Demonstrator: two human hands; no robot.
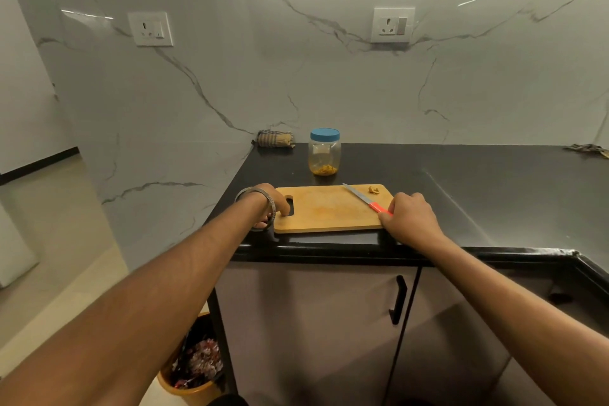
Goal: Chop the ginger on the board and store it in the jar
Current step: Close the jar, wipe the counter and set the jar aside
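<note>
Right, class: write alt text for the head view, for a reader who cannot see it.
A person's left hand grips the handle end of a wooden cutting board while the right hand holds a red-handled knife lying on it. A small ginger piece sits at the board's far corner; a lidded jar stands behind.

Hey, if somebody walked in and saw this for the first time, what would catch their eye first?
Probably the wooden cutting board at the front edge of the black counter, with a hand at each end. The left hand touches its handle-hole end, and the right hand is at the red handle of the knife lying on the board. Next, the ginger piece at the board's far right corner, and the blue-lidded jar just behind, with yellowish bits at its bottom.
</note>
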